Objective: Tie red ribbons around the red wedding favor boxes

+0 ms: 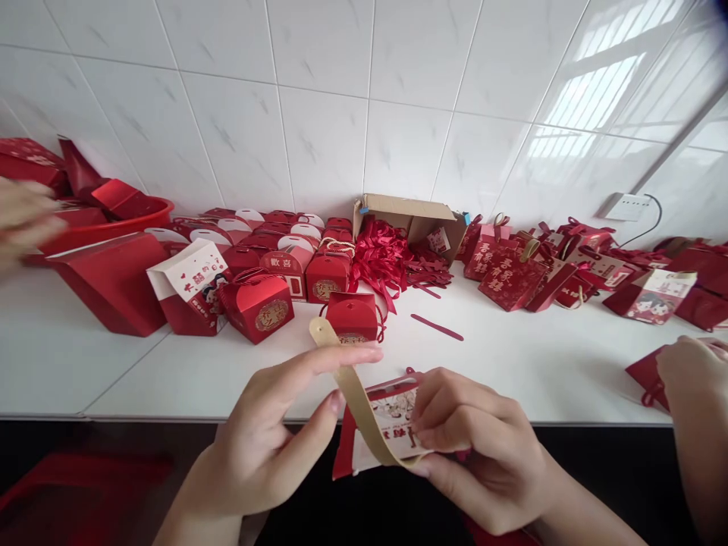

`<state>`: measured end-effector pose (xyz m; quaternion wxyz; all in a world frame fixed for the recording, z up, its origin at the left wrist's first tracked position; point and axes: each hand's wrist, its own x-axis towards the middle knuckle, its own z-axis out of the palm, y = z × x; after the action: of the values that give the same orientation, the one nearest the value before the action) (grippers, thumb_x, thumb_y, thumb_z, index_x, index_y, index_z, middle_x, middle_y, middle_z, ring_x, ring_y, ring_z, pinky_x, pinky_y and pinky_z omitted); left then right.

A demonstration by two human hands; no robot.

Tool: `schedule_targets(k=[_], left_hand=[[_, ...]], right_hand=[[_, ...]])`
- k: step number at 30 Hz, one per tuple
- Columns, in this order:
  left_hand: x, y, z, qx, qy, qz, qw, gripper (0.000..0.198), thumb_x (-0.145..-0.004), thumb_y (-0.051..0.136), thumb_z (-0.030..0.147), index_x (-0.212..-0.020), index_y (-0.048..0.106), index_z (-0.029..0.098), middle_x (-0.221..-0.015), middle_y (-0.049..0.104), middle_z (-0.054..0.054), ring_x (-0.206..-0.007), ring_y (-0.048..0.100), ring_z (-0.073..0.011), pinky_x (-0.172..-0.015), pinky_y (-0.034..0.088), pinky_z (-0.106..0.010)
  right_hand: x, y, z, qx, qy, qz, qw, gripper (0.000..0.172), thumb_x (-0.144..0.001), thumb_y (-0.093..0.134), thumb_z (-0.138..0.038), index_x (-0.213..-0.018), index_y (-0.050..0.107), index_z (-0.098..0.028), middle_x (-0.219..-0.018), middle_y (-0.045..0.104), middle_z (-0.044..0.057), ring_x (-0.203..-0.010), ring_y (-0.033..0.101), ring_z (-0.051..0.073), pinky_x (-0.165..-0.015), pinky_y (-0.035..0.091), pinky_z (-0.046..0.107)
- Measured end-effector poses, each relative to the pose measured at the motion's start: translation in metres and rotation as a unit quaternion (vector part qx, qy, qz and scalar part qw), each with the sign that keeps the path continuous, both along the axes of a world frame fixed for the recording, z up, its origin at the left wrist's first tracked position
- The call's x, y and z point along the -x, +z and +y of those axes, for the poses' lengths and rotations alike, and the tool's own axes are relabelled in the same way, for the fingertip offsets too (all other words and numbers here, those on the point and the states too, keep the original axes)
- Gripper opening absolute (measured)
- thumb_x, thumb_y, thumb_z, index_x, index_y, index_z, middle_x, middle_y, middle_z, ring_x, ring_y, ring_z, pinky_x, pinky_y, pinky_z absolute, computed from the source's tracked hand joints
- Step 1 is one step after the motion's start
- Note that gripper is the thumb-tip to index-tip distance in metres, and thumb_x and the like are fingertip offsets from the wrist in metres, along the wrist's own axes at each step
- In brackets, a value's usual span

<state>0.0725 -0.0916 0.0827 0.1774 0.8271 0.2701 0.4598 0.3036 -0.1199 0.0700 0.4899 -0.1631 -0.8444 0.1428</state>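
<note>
A long gold strap (364, 413) with a small hole near its upper end curves between my hands. My right hand (478, 447) pinches its lower end between thumb and fingers, against a red-and-white gift box (392, 409) with printed figures. My left hand (278, 432) is open: its index finger is stretched across the front of the strap, and the thumb is apart, beside the strap's edge. Part of the box is hidden behind the strap and my right fingers. Just beyond my hands stands a small red box (353, 315) with a cord.
Rows of red boxes (255, 243) stand along the wall, beside a cardboard carton (406, 205) spilling red ribbons (381, 254). A dark red strap (437, 327) lies on the white table (193, 379). Other people's hands are at left (26, 220) and right (691, 371).
</note>
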Motion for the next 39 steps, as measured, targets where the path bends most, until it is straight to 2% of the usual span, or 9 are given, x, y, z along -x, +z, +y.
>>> schedule_targets(k=[4, 6, 9, 12, 15, 18, 21, 26, 39], left_hand=[[-0.002, -0.005, 0.000, -0.067, 0.069, 0.034, 0.995, 0.040, -0.083, 0.054, 0.011, -0.110, 0.072, 0.036, -0.134, 0.059, -0.003, -0.127, 0.053, -0.0281, -0.104, 0.047, -0.045], [-0.005, -0.005, -0.002, -0.069, 0.106, 0.048, 0.991, 0.037, -0.084, 0.056, 0.015, -0.108, 0.073, 0.038, -0.135, 0.056, -0.004, -0.129, 0.050, -0.0300, -0.102, 0.048, -0.048], [-0.011, -0.003, -0.007, -0.008, 0.090, 0.023, 0.996, 0.034, -0.087, 0.056, 0.020, -0.111, 0.072, 0.037, -0.113, 0.070, -0.006, -0.104, 0.068, -0.0248, -0.083, 0.060, -0.035], [-0.018, -0.002, -0.014, 0.104, 0.062, -0.073, 0.990, 0.025, -0.087, 0.060, 0.022, -0.102, 0.076, 0.033, -0.089, 0.078, -0.003, -0.075, 0.075, -0.0189, -0.064, 0.062, -0.021], [-0.024, -0.002, -0.019, 0.201, 0.055, -0.167, 0.964, 0.016, -0.083, 0.066, 0.026, -0.094, 0.078, 0.028, -0.076, 0.079, -0.002, -0.058, 0.074, -0.0193, -0.050, 0.060, -0.019], [-0.028, -0.003, -0.022, 0.260, 0.029, -0.203, 0.944, 0.013, -0.080, 0.070, 0.029, -0.089, 0.077, 0.024, -0.072, 0.078, -0.004, -0.050, 0.072, -0.0212, -0.039, 0.058, -0.022], [-0.029, -0.003, -0.023, 0.276, 0.000, -0.200, 0.940, 0.009, -0.079, 0.071, 0.025, -0.086, 0.076, 0.024, -0.074, 0.078, -0.004, -0.056, 0.074, -0.0216, -0.043, 0.060, -0.021], [-0.027, -0.009, -0.025, 0.229, -0.033, -0.160, 0.960, 0.012, -0.080, 0.069, 0.019, -0.087, 0.074, 0.027, -0.079, 0.078, -0.002, -0.062, 0.075, -0.0190, -0.054, 0.061, -0.020], [-0.019, -0.012, -0.029, 0.249, -0.025, -0.076, 0.965, 0.013, -0.082, 0.067, 0.022, -0.092, 0.073, 0.028, -0.084, 0.075, -0.003, -0.068, 0.072, -0.0189, -0.057, 0.059, -0.022]], right_hand=[[-0.001, 0.001, 0.000, 0.008, -0.004, -0.006, 1.000, 0.013, -0.083, 0.061, -0.010, -0.092, 0.057, -0.019, -0.074, 0.060, 0.006, -0.069, 0.058, 0.018, -0.061, 0.052, 0.034], [-0.001, 0.002, 0.000, 0.007, -0.010, -0.008, 1.000, 0.013, -0.084, 0.060, -0.010, -0.092, 0.057, -0.019, -0.074, 0.059, 0.006, -0.068, 0.058, 0.018, -0.061, 0.052, 0.034], [0.000, 0.002, 0.001, 0.004, -0.009, -0.017, 1.000, 0.012, -0.084, 0.060, -0.010, -0.092, 0.056, -0.019, -0.075, 0.060, 0.006, -0.069, 0.058, 0.019, -0.061, 0.052, 0.033], [0.002, 0.002, 0.002, 0.010, -0.004, -0.021, 1.000, 0.013, -0.083, 0.061, -0.010, -0.092, 0.056, -0.019, -0.076, 0.060, 0.007, -0.072, 0.058, 0.019, -0.064, 0.052, 0.034], [0.005, 0.003, 0.004, 0.011, -0.003, -0.018, 1.000, 0.012, -0.085, 0.060, -0.011, -0.090, 0.055, -0.019, -0.075, 0.059, 0.006, -0.071, 0.057, 0.018, -0.066, 0.052, 0.034], [0.006, 0.003, 0.004, 0.007, -0.005, -0.014, 1.000, 0.009, -0.087, 0.058, -0.013, -0.091, 0.055, -0.020, -0.074, 0.059, 0.005, -0.068, 0.056, 0.017, -0.065, 0.052, 0.034], [0.005, 0.001, 0.004, 0.016, -0.002, -0.004, 1.000, 0.010, -0.086, 0.060, -0.012, -0.093, 0.056, -0.020, -0.076, 0.061, 0.006, -0.070, 0.056, 0.018, -0.065, 0.052, 0.033], [0.000, -0.003, 0.004, 0.045, 0.003, 0.003, 0.999, 0.015, -0.083, 0.065, -0.010, -0.092, 0.057, -0.020, -0.078, 0.061, 0.005, -0.073, 0.057, 0.017, -0.065, 0.053, 0.032], [-0.004, -0.006, 0.002, 0.066, 0.013, -0.001, 0.998, 0.017, -0.081, 0.067, -0.009, -0.091, 0.058, -0.018, -0.081, 0.061, 0.007, -0.075, 0.059, 0.018, -0.065, 0.053, 0.032]])
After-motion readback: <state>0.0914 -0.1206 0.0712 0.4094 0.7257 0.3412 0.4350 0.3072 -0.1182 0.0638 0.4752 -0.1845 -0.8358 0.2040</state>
